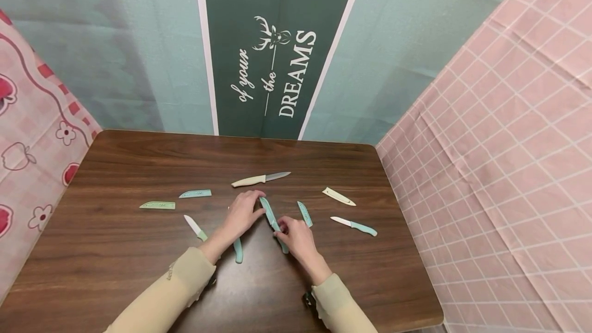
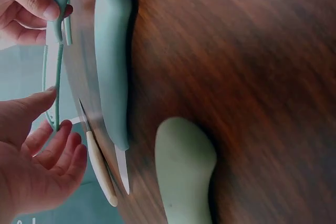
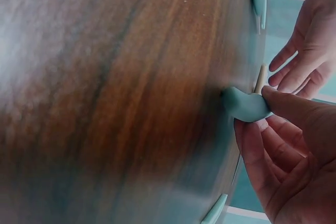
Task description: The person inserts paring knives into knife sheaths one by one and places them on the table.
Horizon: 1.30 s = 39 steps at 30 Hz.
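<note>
Between my two hands is a blue-green paring knife [image 1: 282, 244], its pale blade lying in a matching blade sheath [image 1: 266, 205]. My left hand [image 1: 242, 214] pinches the sheath near its far end between thumb and fingertips, as the left wrist view shows. Thumb and fingers of my right hand [image 1: 298, 240] grip the knife's handle [image 3: 247, 106], just above the table. Under my left forearm lie a second blue-handled knife [image 2: 112, 66] and a green-handled knife [image 2: 184, 171], each partly hidden in the head view.
A cream-handled knife [image 1: 250, 181] lies beyond my hands. Left are a blue sheath [image 1: 195, 193] and a green sheath [image 1: 163, 205]. Right are a short blue sheath [image 1: 304, 214], a cream sheath [image 1: 339, 197] and a blue-handled knife [image 1: 364, 228]. Curtained walls border the wooden table [image 1: 139, 271].
</note>
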Each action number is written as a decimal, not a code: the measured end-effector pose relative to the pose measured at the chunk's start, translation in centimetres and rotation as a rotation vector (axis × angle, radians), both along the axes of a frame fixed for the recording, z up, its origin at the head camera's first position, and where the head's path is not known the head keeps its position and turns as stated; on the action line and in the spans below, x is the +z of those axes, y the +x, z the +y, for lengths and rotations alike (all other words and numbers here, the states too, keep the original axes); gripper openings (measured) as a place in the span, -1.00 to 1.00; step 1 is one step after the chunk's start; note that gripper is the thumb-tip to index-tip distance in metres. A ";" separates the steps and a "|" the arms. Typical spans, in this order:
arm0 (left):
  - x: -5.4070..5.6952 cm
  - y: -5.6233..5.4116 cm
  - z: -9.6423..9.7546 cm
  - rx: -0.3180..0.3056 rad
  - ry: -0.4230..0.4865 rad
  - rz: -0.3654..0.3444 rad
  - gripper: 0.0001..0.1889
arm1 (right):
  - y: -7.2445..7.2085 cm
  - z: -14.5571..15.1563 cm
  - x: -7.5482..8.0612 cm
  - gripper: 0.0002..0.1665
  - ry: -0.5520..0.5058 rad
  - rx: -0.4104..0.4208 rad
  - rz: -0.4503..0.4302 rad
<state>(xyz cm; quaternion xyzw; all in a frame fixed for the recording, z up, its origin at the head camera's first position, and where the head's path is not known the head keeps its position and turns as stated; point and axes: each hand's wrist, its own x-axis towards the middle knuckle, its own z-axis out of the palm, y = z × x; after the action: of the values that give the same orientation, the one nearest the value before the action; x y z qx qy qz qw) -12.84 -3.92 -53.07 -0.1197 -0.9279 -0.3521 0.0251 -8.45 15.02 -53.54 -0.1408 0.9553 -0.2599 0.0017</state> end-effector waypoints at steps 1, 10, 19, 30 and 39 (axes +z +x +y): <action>0.0 0.0 0.0 0.001 -0.020 0.011 -0.62 | 0.0 0.0 0.0 -0.81 0.005 -0.001 -0.002; 0.1 0.0 0.2 -0.040 -0.143 0.094 -0.65 | -0.1 -0.1 -0.3 -0.79 0.061 -0.004 0.001; -0.4 0.0 0.4 -0.058 -0.224 0.106 -0.66 | -0.1 0.0 -0.6 -0.80 0.050 0.007 -0.008; -0.5 -0.3 0.3 -0.071 -0.183 0.059 -0.64 | -0.1 0.0 -0.7 -0.80 0.063 -0.002 -0.008; -0.5 -0.5 0.5 -0.064 -0.201 0.038 -0.65 | 0.2 -0.2 -0.5 -0.79 0.087 -0.012 -0.009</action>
<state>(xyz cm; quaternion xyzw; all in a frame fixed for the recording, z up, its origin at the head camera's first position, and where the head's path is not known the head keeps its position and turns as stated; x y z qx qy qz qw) -13.37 -3.41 -53.55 -0.1578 -0.9536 -0.2555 0.0196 -8.24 14.85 -54.06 -0.1336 0.9665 -0.2189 0.0103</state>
